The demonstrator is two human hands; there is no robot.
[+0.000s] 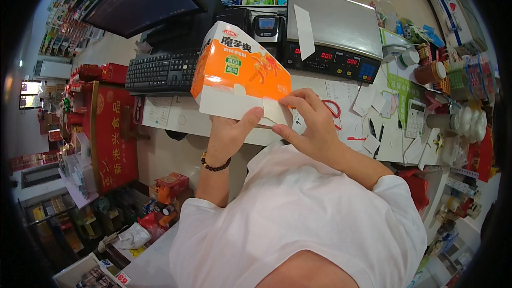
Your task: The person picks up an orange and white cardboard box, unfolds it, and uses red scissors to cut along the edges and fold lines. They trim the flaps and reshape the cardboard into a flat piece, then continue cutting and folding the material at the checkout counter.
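An orange and white cardboard snack box [240, 66] is tilted above the counter, its near end turned toward me. White flaps [226, 104] show along that end. My left hand [229, 133] supports the box from below, thumb pressed against a flap and the other fingers hidden underneath. At the right corner, my right hand [312, 122] pinches the flap's edge between thumb and fingers. What lies inside the box cannot be seen.
Behind the box are a black keyboard [162, 71], a monitor [144, 0] and a weighing scale [333, 24] with a white strip on it. Red-handled scissors [332, 108], paper scraps, pens and a calculator [415, 119] lie to the right. A red-fronted table [114, 138] stands left.
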